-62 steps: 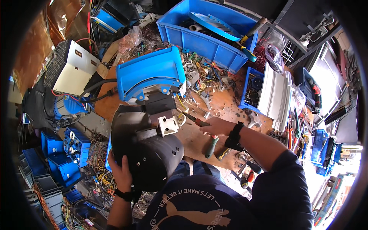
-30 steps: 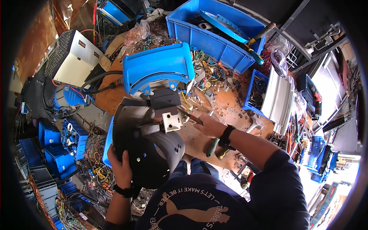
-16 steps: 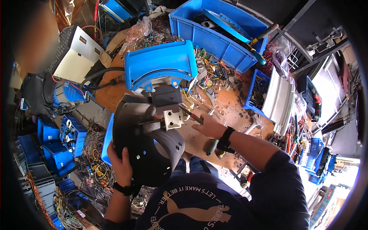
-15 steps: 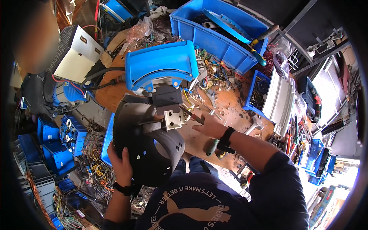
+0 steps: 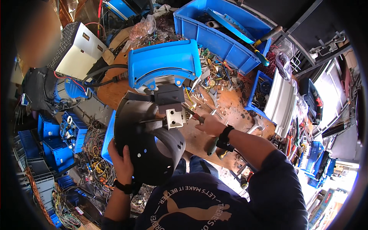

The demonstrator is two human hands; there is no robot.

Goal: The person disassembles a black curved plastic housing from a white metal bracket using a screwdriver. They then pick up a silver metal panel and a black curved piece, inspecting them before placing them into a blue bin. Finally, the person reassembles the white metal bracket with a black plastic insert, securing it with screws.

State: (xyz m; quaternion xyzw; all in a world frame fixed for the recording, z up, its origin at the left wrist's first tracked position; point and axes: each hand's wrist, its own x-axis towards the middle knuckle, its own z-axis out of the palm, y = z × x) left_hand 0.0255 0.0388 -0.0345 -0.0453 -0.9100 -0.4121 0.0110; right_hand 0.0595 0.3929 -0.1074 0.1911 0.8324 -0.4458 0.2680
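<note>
The wooden tabletop (image 5: 234, 111) spreads beneath the work, with the large blue crate (image 5: 216, 44) along its far edge. Nearest the person sits the black curved shell (image 5: 153, 163), its round opening facing the right. Just beyond it stands the blue housing (image 5: 165, 57), joined to the shell by a dark plate (image 5: 169, 96). The left hand (image 5: 123, 165) has its grip around the shell's left edge, thumb laid on the black face. The right hand (image 5: 211, 125) keeps a narrow grip, closed on the handle of a slim tool (image 5: 197, 117). The white block (image 5: 175, 119) sits against the dark plate's lower end; the tool's tip lies just beside it, and whether they touch cannot be told.
</note>
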